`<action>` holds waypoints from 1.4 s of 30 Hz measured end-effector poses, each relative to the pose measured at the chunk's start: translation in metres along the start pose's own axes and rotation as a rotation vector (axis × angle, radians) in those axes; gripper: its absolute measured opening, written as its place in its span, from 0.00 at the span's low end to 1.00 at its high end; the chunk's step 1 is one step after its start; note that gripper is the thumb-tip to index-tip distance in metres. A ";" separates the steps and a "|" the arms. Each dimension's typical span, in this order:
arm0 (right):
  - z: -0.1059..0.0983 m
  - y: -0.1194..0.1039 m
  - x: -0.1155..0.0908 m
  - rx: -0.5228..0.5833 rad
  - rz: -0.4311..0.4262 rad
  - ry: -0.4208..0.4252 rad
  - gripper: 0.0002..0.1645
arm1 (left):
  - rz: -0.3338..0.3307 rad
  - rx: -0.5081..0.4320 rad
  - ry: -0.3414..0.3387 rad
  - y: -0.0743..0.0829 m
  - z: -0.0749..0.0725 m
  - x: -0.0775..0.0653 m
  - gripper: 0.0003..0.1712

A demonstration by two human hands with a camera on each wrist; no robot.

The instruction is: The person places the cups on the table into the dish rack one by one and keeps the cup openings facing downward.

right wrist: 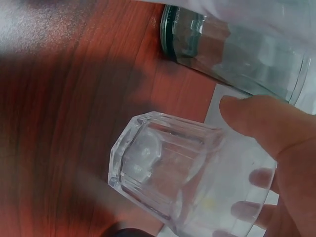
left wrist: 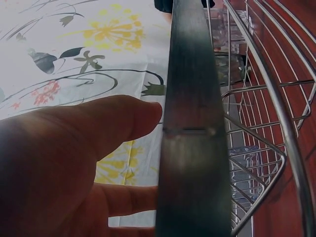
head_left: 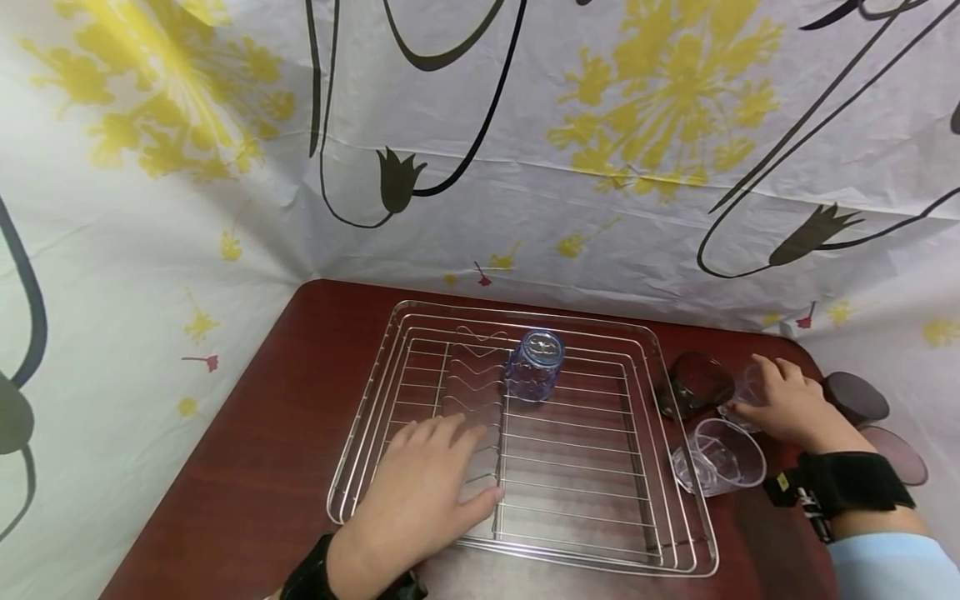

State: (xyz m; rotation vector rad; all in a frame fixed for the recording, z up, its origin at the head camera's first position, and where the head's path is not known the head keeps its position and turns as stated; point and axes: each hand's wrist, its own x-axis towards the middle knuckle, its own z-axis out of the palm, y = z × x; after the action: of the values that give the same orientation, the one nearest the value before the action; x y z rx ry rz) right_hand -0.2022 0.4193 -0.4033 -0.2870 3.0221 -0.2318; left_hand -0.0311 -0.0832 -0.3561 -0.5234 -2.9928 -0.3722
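At the right, my right hand grips a clear faceted drinking glass, thumb on the near side and fingertips seen through its far wall. The head view shows this glass partly hidden by the hand. Over the left part of a wire dish rack, my left hand is held with extended fingers and holds nothing. Whether it touches the wires is unclear. Inside the rack a blue glass mug stands upside down, near a row of wavy wires. Another clear glass stands beside the rack's right edge.
Behind the held glass is a dark-tinted glass, close to the rack. Farther right are another dark glass and a pinkish one. A patterned cloth hangs behind the reddish-brown table.
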 end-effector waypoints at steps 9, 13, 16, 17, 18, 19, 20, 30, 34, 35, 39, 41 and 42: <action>-0.002 -0.001 -0.001 0.004 0.012 -0.003 0.52 | -0.009 0.008 -0.010 0.001 -0.001 0.000 0.36; 0.000 0.001 0.000 0.006 0.009 0.002 0.52 | -0.011 0.006 -0.019 0.000 -0.002 0.001 0.37; 0.000 0.006 -0.002 0.005 0.008 -0.003 0.52 | -0.009 0.003 -0.027 0.001 -0.001 0.002 0.37; 0.001 0.008 -0.002 0.005 0.005 -0.002 0.52 | -0.009 0.004 -0.030 0.001 -0.001 0.003 0.37; 0.001 0.010 -0.003 0.005 0.002 -0.002 0.52 | -0.009 0.004 -0.033 0.001 -0.001 0.003 0.37; 0.001 0.010 -0.003 0.008 -0.003 0.000 0.52 | -0.010 0.003 -0.037 0.001 0.000 0.003 0.37; 0.001 0.011 -0.003 0.010 -0.008 0.002 0.51 | -0.012 0.003 -0.040 0.002 -0.001 0.003 0.37; -0.006 0.001 -0.008 0.007 0.000 0.028 0.51 | -0.030 0.004 -0.050 0.001 -0.001 0.004 0.39; -0.012 -0.002 -0.013 -0.005 0.026 0.042 0.52 | -0.031 0.010 -0.043 0.001 0.001 0.004 0.40; -0.013 -0.002 -0.014 -0.008 0.032 0.043 0.52 | -0.031 0.010 -0.042 0.002 0.001 0.005 0.40; -0.019 -0.005 -0.016 -0.024 0.046 0.071 0.53 | -0.031 0.010 -0.037 0.002 0.002 0.005 0.41; -0.021 -0.006 -0.019 -0.039 0.040 0.096 0.52 | -0.031 0.007 -0.035 0.002 0.002 0.005 0.41; -0.022 -0.008 -0.020 -0.046 0.036 0.107 0.52 | -0.031 0.005 -0.036 0.002 0.002 0.004 0.41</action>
State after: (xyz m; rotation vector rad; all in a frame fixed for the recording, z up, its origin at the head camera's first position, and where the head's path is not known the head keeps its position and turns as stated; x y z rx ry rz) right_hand -0.1840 0.4189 -0.3789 -0.2300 3.1390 -0.1800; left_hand -0.0344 -0.0795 -0.3567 -0.4885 -3.0388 -0.3613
